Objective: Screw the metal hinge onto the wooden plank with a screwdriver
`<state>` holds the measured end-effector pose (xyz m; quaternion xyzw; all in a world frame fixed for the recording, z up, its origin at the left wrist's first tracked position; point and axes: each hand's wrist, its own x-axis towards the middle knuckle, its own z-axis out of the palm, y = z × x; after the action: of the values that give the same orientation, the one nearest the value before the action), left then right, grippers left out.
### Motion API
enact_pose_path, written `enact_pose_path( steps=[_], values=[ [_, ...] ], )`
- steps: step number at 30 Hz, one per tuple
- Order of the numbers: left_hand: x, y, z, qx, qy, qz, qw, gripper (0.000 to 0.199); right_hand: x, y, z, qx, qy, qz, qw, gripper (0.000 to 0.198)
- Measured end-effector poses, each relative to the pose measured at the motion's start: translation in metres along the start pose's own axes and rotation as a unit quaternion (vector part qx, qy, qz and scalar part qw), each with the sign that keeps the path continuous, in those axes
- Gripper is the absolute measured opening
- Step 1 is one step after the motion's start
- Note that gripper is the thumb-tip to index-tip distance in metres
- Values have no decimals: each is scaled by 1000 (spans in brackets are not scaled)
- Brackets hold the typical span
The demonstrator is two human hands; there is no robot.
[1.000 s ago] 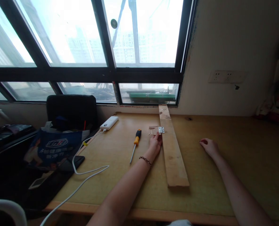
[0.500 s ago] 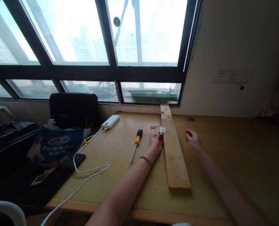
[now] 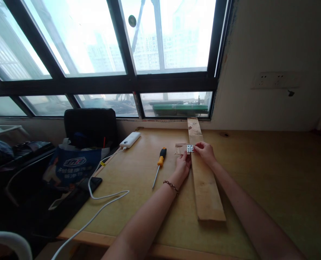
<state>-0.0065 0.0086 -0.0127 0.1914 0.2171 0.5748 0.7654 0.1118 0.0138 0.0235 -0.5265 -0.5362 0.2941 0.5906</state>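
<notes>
A long wooden plank (image 3: 205, 184) lies on the wooden table (image 3: 271, 173), running away from me toward the window. A small metal hinge (image 3: 189, 148) sits at the plank's left edge, over a small brown wooden piece (image 3: 180, 148). My left hand (image 3: 183, 164) rests on the table against the plank's left side, fingertips just below the hinge. On top of the plank, my right hand (image 3: 206, 152) has its fingertips touching the hinge's right side. A screwdriver with an orange and black handle (image 3: 158, 167) lies left of my left hand.
A white power bank (image 3: 129, 139) with a white cable (image 3: 101, 202) lies at the table's back left. A black chair (image 3: 91, 126) holding a blue printed bag (image 3: 73, 166) stands left of the table. A wall socket (image 3: 274, 80) is on the right wall.
My right hand has moved left across the table onto the plank and reached the hinge. My left hand has stayed beside the plank. The view has shifted slightly.
</notes>
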Motion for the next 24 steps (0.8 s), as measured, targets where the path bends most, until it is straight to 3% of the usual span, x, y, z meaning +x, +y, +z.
enact_pose_path(
  steps=[9,17,24],
  values=[
    [2,-1,-1,-10,-1,5,1000,16,0,1,0,-131,-22,-53,990,11],
    [1,-1,0,-13,4,1,1000,16,2,5,1,-54,15,-20,998,14],
    [1,0,1,-19,9,1,1000,14,1,5,0,-118,-15,-38,992,11]
  ],
)
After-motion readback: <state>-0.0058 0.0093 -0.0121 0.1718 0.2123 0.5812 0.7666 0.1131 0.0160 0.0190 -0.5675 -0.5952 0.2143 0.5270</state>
